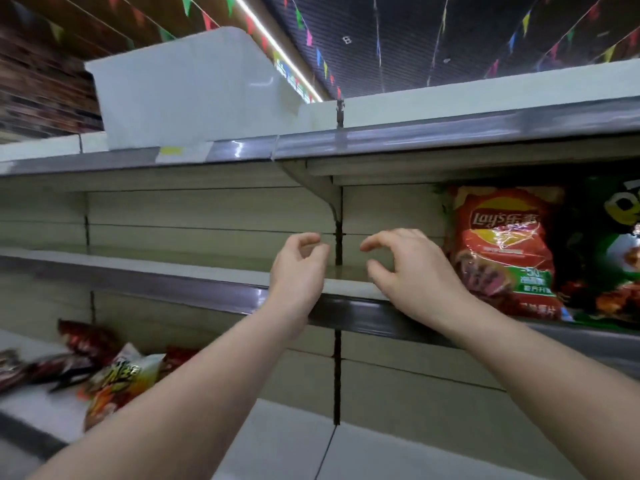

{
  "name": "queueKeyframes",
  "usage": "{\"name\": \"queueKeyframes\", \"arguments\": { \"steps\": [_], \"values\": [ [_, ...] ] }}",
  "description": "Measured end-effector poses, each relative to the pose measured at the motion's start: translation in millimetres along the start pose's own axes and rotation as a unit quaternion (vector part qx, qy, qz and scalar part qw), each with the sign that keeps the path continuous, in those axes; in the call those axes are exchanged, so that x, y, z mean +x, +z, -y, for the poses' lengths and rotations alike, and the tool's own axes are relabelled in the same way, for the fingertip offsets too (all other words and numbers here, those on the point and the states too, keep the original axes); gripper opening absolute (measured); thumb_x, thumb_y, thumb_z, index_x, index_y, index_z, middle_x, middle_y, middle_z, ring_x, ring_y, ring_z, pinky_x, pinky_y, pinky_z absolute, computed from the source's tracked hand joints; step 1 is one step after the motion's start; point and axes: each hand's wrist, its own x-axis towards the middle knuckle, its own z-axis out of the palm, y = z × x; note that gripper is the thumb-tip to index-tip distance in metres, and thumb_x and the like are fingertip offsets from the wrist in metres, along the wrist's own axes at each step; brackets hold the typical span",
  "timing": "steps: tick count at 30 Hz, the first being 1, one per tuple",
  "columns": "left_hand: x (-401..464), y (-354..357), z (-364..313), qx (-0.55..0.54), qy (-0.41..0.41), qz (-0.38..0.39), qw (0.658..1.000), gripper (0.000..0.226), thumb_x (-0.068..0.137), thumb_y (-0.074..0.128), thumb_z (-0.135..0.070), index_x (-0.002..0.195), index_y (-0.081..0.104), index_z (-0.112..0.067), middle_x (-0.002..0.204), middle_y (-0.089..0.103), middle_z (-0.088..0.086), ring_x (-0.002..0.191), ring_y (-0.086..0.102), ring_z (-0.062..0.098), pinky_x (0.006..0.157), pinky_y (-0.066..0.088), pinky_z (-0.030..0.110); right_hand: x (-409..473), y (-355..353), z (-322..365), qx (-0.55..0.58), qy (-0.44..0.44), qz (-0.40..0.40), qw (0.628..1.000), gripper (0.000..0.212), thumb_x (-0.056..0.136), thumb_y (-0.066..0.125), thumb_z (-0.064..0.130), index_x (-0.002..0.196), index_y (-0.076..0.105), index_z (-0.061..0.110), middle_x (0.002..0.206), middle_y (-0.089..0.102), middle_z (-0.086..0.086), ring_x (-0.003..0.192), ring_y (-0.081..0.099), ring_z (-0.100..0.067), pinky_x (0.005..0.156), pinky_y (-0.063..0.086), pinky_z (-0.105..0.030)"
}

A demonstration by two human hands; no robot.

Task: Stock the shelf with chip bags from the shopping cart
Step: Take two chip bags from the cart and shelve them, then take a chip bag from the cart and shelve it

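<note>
While both arms reach up to middle shelf [194,271], left hand [298,268] and right hand [412,268] hover side by side over its front edge, fingers loosely curled, holding nothing. Red Lay's chip bag [502,251] stands upright on same shelf, just right of right hand. Green bag [609,247] beside it, further right. More snack bags [114,379] lie on lower shelf, left. Shopping cart out of view.

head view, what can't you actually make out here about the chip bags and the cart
- Shopping cart: not in the head view at all.
- Green chip bag: cut off by the right edge, brand unreadable.
- Dark snack bags on the lower shelf: motion-blurred, print illegible.
- Orange snack bag: its lower end is hidden behind the left forearm.
- Red Lay's bag: small print blurred.
</note>
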Motion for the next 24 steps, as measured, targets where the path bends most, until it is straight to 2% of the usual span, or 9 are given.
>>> {"name": "queueKeyframes", "arguments": {
  "steps": [3,5,9,12,15,18,21,22,24],
  "values": [
    [1,-41,5,0.02,0.001,-0.031,0.999,0.01,0.094,0.052,-0.019,0.103,0.053,-0.025,0.115,0.061,0.006,0.106,0.059,0.024,0.1,0.045,0.043,8,18,29,0.041,0.001,0.024,0.999,0.028,0.091,0.05,0.02,0.117,0.06,0.023,0.121,0.058,0.002,0.12,0.042,-0.012,0.09,0.03,-0.022],
    [2,-75,8,0.032,-0.003,-0.052,0.998,0.009,0.094,0.052,-0.02,0.1,0.052,-0.026,0.107,0.06,0.003,0.108,0.059,0.026,0.1,0.046,0.044,15,32,54,0.071,0.0,0.034,0.997,0.028,0.091,0.05,0.019,0.116,0.061,0.023,0.12,0.058,0.001,0.118,0.044,-0.014,0.084,0.029,-0.021],
    [4,-153,20,0.057,-0.015,-0.089,0.994,0.011,0.094,0.051,-0.02,0.1,0.053,-0.029,0.104,0.06,-0.002,0.106,0.06,0.023,0.097,0.047,0.042,28,67,114,0.114,-0.014,0.06,0.992,0.029,0.09,0.051,0.017,0.117,0.062,0.021,0.12,0.058,0.0,0.098,0.048,-0.012,0.072,0.025,-0.017],
    [7,-219,29,0.07,-0.031,-0.111,0.991,0.014,0.095,0.049,-0.019,0.106,0.053,-0.027,0.101,0.058,-0.005,0.102,0.06,0.019,0.087,0.048,0.036,37,98,165,0.142,-0.021,0.081,0.986,0.03,0.089,0.052,0.014,0.116,0.062,0.021,0.122,0.059,0.0,0.11,0.05,-0.015,0.084,0.031,-0.021],
    [8,-283,33,0.082,-0.042,-0.137,0.986,0.014,0.096,0.048,-0.017,0.106,0.052,-0.025,0.1,0.058,-0.001,0.094,0.058,0.018,0.085,0.048,0.035,45,130,218,0.175,-0.03,0.101,0.979,0.029,0.089,0.052,0.015,0.116,0.063,0.02,0.123,0.06,0.0,0.117,0.05,-0.015,0.089,0.032,-0.02],
    [4,-342,37,0.1,-0.052,-0.165,0.98,0.015,0.097,0.047,-0.017,0.11,0.053,-0.024,0.107,0.057,0.002,0.097,0.058,0.02,0.082,0.049,0.033,50,162,268,0.21,-0.033,0.12,0.97,0.029,0.089,0.053,0.015,0.115,0.063,0.019,0.124,0.061,0.0,0.116,0.052,-0.015,0.089,0.035,-0.021],
    [-3,-393,45,0.105,-0.07,-0.188,0.974,0.016,0.097,0.047,-0.018,0.111,0.052,-0.023,0.108,0.057,0.003,0.09,0.056,0.017,0.067,0.047,0.028,51,192,313,0.243,-0.043,0.149,0.957,0.029,0.089,0.053,0.016,0.116,0.063,0.02,0.123,0.061,0.0,0.101,0.055,-0.014,0.087,0.038,-0.023],
    [-5,-409,48,0.111,-0.08,-0.199,0.97,0.016,0.097,0.048,-0.018,0.111,0.052,-0.023,0.108,0.057,0.004,0.088,0.056,0.017,0.068,0.046,0.029,51,201,326,0.256,-0.048,0.159,0.952,0.03,0.089,0.053,0.016,0.116,0.062,0.02,0.123,0.061,0.0,0.097,0.055,-0.013,0.086,0.038,-0.023],
    [-8,-438,57,0.122,-0.097,-0.225,0.962,0.017,0.097,0.049,-0.018,0.112,0.052,-0.023,0.107,0.058,0.002,0.092,0.058,0.017,0.076,0.049,0.032,51,219,351,0.276,-0.055,0.175,0.943,0.03,0.089,0.053,0.016,0.118,0.061,0.02,0.122,0.061,0.001,0.103,0.056,-0.013,0.088,0.039,-0.022]
  ]
}}
